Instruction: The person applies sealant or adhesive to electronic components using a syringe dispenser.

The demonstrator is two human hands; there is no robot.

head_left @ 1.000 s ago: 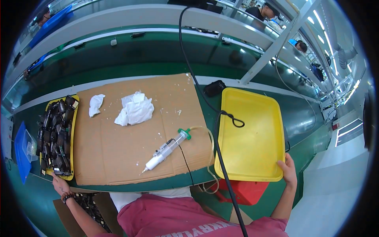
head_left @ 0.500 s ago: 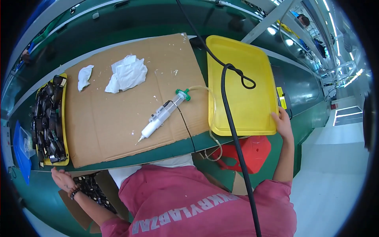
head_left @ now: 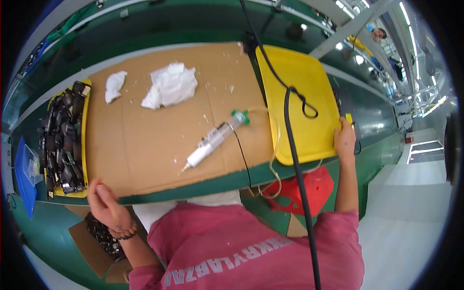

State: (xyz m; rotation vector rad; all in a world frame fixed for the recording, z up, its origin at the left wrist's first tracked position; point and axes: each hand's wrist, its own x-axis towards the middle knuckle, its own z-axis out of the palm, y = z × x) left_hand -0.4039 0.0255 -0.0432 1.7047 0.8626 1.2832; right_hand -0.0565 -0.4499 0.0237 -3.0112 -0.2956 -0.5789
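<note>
My right hand (head_left: 344, 141) grips the right edge of a yellow tray (head_left: 305, 137), which lies at the right of the table. Near the table's front edge at the left, my left hand (head_left: 110, 207) hangs with its fingers loosely bent and apart, holding nothing. Just beyond it is a narrow yellow tray (head_left: 86, 145) heaped with small black plastic parts (head_left: 63, 133). Between my hands, a dispensing syringe (head_left: 212, 141) with white contents and a green cap lies slantwise on a flat cardboard sheet (head_left: 145, 145). A pale tube and a thin black cord run from it.
Crumpled white tissue (head_left: 171, 86) and a smaller wad (head_left: 115, 87) lie on the cardboard. A thick knotted black cable (head_left: 293, 140) hangs across the view. Below the table stand a red stool (head_left: 309, 191) and a cardboard box (head_left: 89, 246) with dark parts. A blue bin (head_left: 23, 176) is far left.
My left hand has risen and moved right at the table's front edge. My right hand stays on the large yellow tray's edge, slightly farther along it. The whole view has shifted a little.
</note>
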